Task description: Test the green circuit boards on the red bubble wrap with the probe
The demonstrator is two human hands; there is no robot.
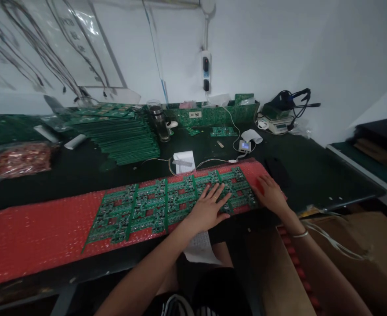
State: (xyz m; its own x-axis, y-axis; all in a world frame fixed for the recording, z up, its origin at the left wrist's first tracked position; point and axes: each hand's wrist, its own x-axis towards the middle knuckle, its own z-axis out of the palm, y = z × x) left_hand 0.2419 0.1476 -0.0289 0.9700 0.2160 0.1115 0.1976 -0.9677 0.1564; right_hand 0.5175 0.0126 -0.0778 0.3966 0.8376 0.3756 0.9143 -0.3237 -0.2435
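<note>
Green rectangular circuit boards [166, 206], rowed left-to-right, are overlaid by the spread left hand [208, 210], flanked rightward by the open right hand [269, 193].

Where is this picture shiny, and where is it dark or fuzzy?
In the head view, glare whitens part of the wall poster and glints dot the red bubble wrap; same head view, it's dim below the table, and the hanging cables look soft.
</note>
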